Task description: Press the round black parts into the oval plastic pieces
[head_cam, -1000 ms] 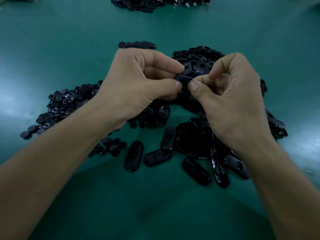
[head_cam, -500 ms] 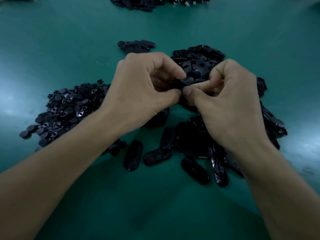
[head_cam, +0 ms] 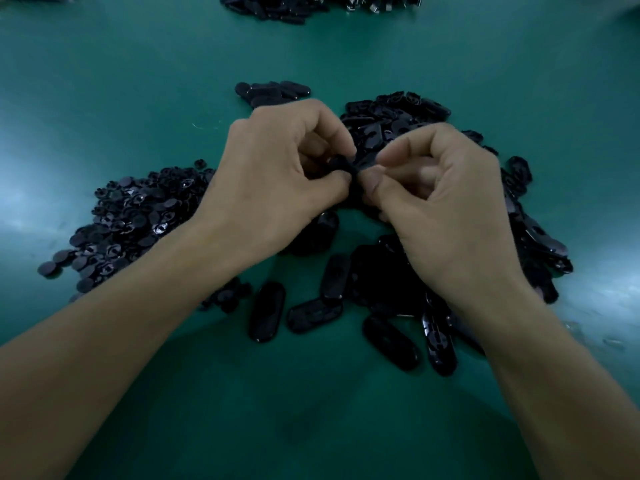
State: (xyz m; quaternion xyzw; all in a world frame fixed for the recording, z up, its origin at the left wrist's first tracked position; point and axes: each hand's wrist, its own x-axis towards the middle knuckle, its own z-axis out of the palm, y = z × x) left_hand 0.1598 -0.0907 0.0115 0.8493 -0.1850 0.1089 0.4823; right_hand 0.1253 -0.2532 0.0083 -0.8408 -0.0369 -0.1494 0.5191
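Pinching is seen on both sides: a small black piece (head_cam: 350,166) is held between the left hand (head_cam: 277,178) and the right hand (head_cam: 446,209), raised over the green surface (head_cam: 138,81) at mid-frame.

Left hand: back up, fingers curled, thumb and forefinger closed on the piece's left end.

Right hand: fingers curled toward the palm, thumb tip pressed on the piece from the near side, forefinger bent over its top. The two thumb tips are nearly touching.

Both forearms are bare and angled in from the lower corners.

Too dark to tell whether a round part and an oval are both in the grip.

A heap of round parts (head_cam: 138,216) is spread on the surface left of the left forearm. A heap of oval pieces (head_cam: 391,123) lies behind and under the right hand, and loose ovals (head_cam: 266,311) are scattered between the wrists. A smaller cluster (head_cam: 273,91) lies just beyond the left hand. Another dark pile (head_cam: 311,6) is at the far edge.
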